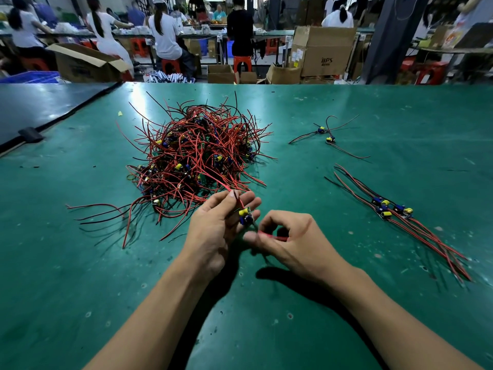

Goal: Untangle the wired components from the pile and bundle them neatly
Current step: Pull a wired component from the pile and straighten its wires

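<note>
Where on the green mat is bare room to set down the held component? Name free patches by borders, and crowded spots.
Free: the strip between the pile and the aligned bundle, nearer than the loose pair; also the near mat left of the left hand. Crowded: the pile's fringe of stray wires.

A green worktable (346, 329) fronts cardboard boxes (324, 50), red stools (242, 63) and seated workers (165, 36).

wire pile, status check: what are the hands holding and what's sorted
Left hand pinches red wire of one component; right hand pinches its other lead. Wire trails back into tangled pile. Aligned group lies on table at right.
</note>
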{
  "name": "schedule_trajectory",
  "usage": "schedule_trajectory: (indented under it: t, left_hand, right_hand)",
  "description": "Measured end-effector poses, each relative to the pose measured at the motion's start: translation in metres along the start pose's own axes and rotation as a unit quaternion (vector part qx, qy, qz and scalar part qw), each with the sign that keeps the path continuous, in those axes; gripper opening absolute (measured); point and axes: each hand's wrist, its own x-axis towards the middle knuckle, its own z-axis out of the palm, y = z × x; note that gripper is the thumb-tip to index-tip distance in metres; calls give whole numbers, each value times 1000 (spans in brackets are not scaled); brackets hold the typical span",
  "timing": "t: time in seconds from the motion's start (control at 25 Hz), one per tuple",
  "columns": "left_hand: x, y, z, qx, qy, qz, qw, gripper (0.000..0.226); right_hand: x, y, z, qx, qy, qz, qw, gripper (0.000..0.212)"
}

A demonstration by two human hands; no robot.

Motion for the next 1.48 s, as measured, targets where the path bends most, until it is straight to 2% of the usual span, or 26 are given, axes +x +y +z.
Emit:
schedule_trajectory:
  t: [0.08, 0.2, 0.32, 0.44, 0.52, 0.6, 0.72, 0.84, 0.96, 1.08, 1.36, 1.48]
  left_hand:
    - [1, 1, -1, 5, -3, -5, 1000, 1]
    - [2, 2, -4, 1, -19, -29, 999, 6]
    - [1, -3, -5, 19, -47, -34, 998, 18]
    - [-2, -3, -5, 51, -94, -28, 994, 26]
    - [-2, -4, -6, 66, -111, -35, 991, 31]
    - [-1, -4, -7, 79, -109, -58, 989, 34]
    - [0, -3, -6, 124, -92, -97, 983, 41]
    - [-1, -7, -6, 180, -136, -94, 970, 40]
    - [-5, -11, -7, 197, -164, -68, 964, 32]
    - [-2, -12, -9, 209, -171, -65, 961, 37]
    - [-2, -12, -8, 220, -188, -68, 955, 20]
    - [-3, -11, -6, 230, -189, -75, 952, 12]
  right_hand:
    - [2, -6, 4, 145, 25, 78, 986, 35]
    - [7, -10, -2, 296, 77, 161, 938, 32]
    - [13, -13, -10, 382, 126, 209, 891, 27]
    - [16, -11, -14, 438, 151, 215, 860, 23]
    - [17, -9, -18, 450, 122, 203, 861, 17]
    - [16, -9, -22, 437, 64, 191, 877, 15]
    - [13, -7, -26, 384, -9, 190, 904, 22]
    - [9, -4, -26, 336, -33, 189, 922, 21]
    - [9, -1, -24, 308, -14, 186, 933, 23]
    - [11, 1, -21, 330, 11, 192, 924, 16]
    - [15, -1, -22, 473, 40, 226, 851, 21]
    - [15, -4, -23, 438, 33, 247, 864, 26]
